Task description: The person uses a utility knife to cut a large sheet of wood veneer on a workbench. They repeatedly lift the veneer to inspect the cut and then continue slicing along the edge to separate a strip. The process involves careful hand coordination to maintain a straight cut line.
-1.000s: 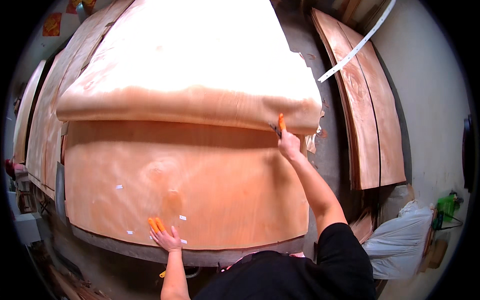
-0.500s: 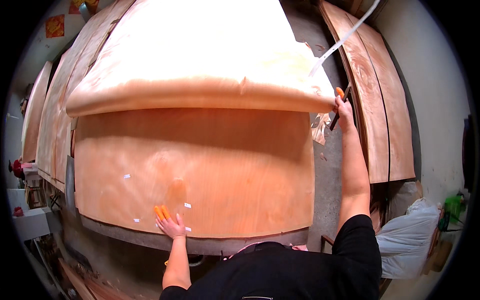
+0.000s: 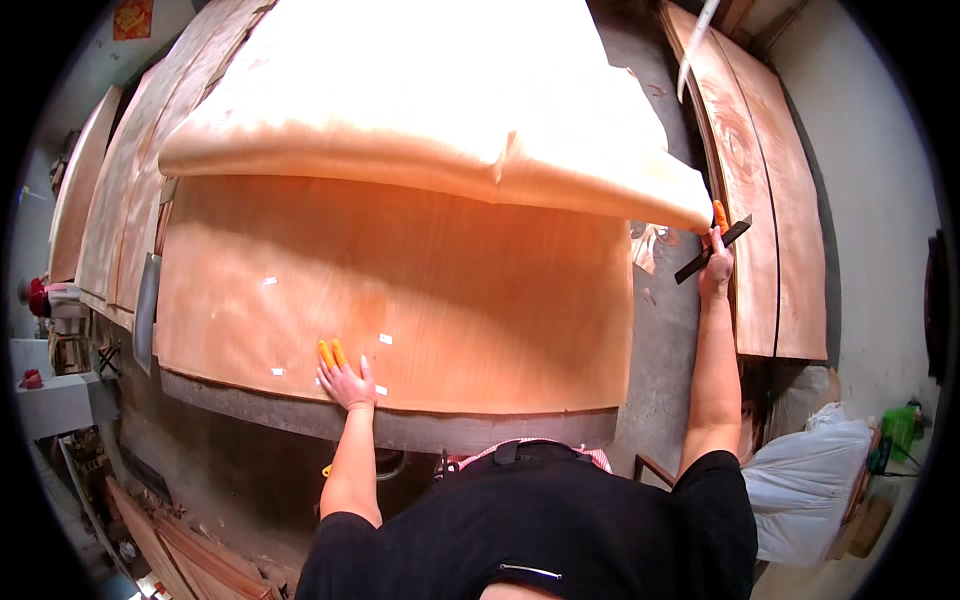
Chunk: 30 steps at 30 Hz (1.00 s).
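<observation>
A grey counter [image 3: 400,428] runs across the lower middle of the view, its front edge showing as a dull band below a flat veneer sheet [image 3: 420,300] of warm orange-brown wood that covers most of its top. The room is a workshop with a concrete floor [image 3: 665,340] to the right of the counter, a pale wall [image 3: 870,170] beyond, more veneer sheets [image 3: 760,200] lying lengthwise along that wall, and a leaning stack of boards [image 3: 95,220] on the left. A white bag [image 3: 800,480] sits low on the right. A second, paler veneer sheet [image 3: 430,110] is lifted and folded back over the flat one, its curled edge running from the left side across to the right, where it dips lowest. The flat sheet's long axis runs left to right along the counter, and the lifted sheet's fold follows roughly the same line, tilting down toward the right. The left hand [image 3: 345,378] lies open and flat on the lower sheet near its front edge, with orange covers on two fingers [image 3: 331,353]. The right hand [image 3: 714,268] is raised at the lifted sheet's right corner, closed on what looks like a dark flat bar [image 3: 712,250], though the grip on the sheet itself is hard to make out.
</observation>
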Tool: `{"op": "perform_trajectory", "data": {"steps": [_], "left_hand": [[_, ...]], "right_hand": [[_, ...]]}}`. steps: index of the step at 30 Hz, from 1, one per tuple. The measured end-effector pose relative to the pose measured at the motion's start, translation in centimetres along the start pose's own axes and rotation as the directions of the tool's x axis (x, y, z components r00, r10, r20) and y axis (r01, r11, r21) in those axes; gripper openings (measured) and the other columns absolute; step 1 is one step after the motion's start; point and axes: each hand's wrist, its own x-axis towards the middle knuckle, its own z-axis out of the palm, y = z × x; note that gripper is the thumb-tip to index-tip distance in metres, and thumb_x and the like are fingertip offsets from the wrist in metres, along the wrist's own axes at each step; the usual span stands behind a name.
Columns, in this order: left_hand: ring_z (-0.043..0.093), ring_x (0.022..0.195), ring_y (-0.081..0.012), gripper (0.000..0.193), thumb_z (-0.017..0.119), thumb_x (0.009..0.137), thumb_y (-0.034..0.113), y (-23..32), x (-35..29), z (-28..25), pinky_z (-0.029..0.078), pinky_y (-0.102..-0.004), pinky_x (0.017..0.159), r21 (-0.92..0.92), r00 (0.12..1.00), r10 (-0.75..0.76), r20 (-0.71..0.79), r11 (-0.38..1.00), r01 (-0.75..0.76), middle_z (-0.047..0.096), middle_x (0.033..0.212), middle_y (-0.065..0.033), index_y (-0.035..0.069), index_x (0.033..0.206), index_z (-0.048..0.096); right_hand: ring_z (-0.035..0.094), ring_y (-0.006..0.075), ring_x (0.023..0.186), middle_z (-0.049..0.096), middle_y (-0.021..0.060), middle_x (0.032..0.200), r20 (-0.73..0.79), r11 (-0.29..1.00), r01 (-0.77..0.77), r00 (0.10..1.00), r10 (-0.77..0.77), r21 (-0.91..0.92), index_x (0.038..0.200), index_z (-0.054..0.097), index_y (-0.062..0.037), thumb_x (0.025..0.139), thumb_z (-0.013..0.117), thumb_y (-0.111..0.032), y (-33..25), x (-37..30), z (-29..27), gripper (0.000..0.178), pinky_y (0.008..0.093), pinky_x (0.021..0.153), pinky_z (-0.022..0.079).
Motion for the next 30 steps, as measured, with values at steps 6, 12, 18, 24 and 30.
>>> {"op": "perform_trajectory", "data": {"steps": [6, 12, 18, 24, 30], "left_hand": [[0.024, 0.130, -0.0287, 0.065, 0.046, 0.084, 0.043, -0.2, -0.7, 0.0, 0.019, -0.0455, 0.105, 0.031, 1.000, 0.019, -0.011, 0.999, -0.018, 0.025, 0.141, -0.0155, 0.007, 0.136, 0.030], [0.026, 0.127, -0.0337, 0.062, 0.046, 0.087, 0.037, -0.6, -0.1, -0.5, 0.019, -0.0462, 0.103, -0.219, 1.000, 0.001, 0.015, 0.976, 0.003, 0.030, 0.136, -0.0217, -0.004, 0.130, 0.032], [0.021, 0.131, -0.0315, 0.065, 0.047, 0.087, 0.036, 11.6, 3.2, -13.2, 0.012, -0.0444, 0.106, -0.500, 0.938, 0.268, -0.221, 0.794, -0.345, 0.024, 0.140, -0.0210, -0.003, 0.134, 0.027], [0.028, 0.128, -0.0289, 0.057, 0.050, 0.086, 0.034, 26.0, 4.8, -22.0, 0.016, -0.0473, 0.105, -0.362, 0.709, 0.585, -0.393, 0.611, -0.704, 0.030, 0.138, -0.0177, 0.002, 0.131, 0.036], [0.055, 0.096, -0.0267, 0.047, 0.053, 0.081, 0.045, 30.3, 1.4, -18.4, 0.032, -0.0474, 0.093, -0.210, 0.537, 0.844, -0.005, 0.524, -0.825, 0.059, 0.099, -0.0167, 0.004, 0.105, 0.058]], "right_hand": [[0.052, 0.0124, 0.084, 0.057, 0.0016, 0.088, 0.013, 0.996, -0.018, 1.000, 0.019, -0.091, 0.099, 0.056, -0.0002, 0.093, 0.043, -0.018, -2.7, -7.8, -1.6, 0.023, 0.0274, 0.083, 0.039], [0.054, 0.0098, 0.079, 0.058, -0.0001, 0.081, -0.015, 0.976, -0.143, 0.989, 0.148, 0.164, 0.093, 0.056, -0.0054, 0.091, 0.045, -0.018, 0.1, -13.6, -5.5, 0.016, 0.0241, 0.077, 0.040], [0.055, 0.0139, 0.096, 0.058, 0.0021, 0.104, 0.066, 0.910, -0.385, 0.923, 0.379, 0.153, 0.113, 0.052, -0.0037, 0.090, 0.046, -0.019, 5.0, -17.0, -10.5, 0.028, 0.0287, 0.086, 0.041], [0.057, 0.0189, 0.098, 0.060, 0.0081, 0.107, 0.228, 0.841, -0.541, 0.818, 0.528, -0.004, 0.118, 0.050, -0.0035, 0.092, 0.041, -0.021, 5.2, -19.8, -12.8, 0.033, 0.0331, 0.087, 0.044], [0.057, 0.0073, 0.076, 0.063, 0.0064, 0.097, 0.334, 0.800, -0.576, 0.731, 0.595, -0.165, 0.121, 0.049, -0.0093, 0.095, 0.037, -0.024, 4.3, -19.7, -15.6, 0.033, 0.0200, 0.063, 0.044]]}}
